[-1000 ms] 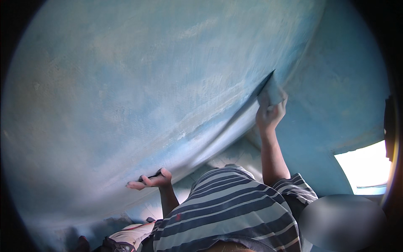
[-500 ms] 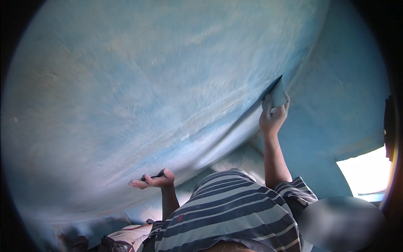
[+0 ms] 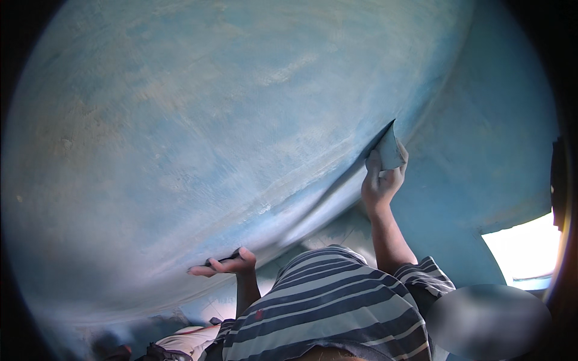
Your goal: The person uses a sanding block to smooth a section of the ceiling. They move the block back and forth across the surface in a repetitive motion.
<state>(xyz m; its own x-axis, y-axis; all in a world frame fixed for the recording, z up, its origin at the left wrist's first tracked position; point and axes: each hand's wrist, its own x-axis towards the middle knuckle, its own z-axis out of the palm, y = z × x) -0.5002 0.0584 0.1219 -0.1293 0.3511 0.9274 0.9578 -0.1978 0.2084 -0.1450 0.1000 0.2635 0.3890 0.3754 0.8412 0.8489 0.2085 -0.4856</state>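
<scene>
Blue plaster wall (image 3: 229, 132) fills the view; the right hand (image 3: 380, 180) grips a flat scraper blade (image 3: 390, 147) pressed against it, while the left hand (image 3: 226, 265) pinches a thin dark tool (image 3: 221, 260), seemingly steadying

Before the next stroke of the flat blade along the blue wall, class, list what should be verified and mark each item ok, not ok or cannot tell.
1. Right hand grips the flat blade: ok, fingers wrap its lower part.
2. Blade edge lies on the blue wall: ok, its tip meets the surface by the corner.
3. Left hand is steady on the wall: ok, held flat there with a thin dark tool under the fingers.
4. Filler loaded on the blade: cannot tell.
5. Wall smooth ahead of the blade: not ok, pale rough patches show.
6. Footing: cannot tell, the feet are hidden.
</scene>
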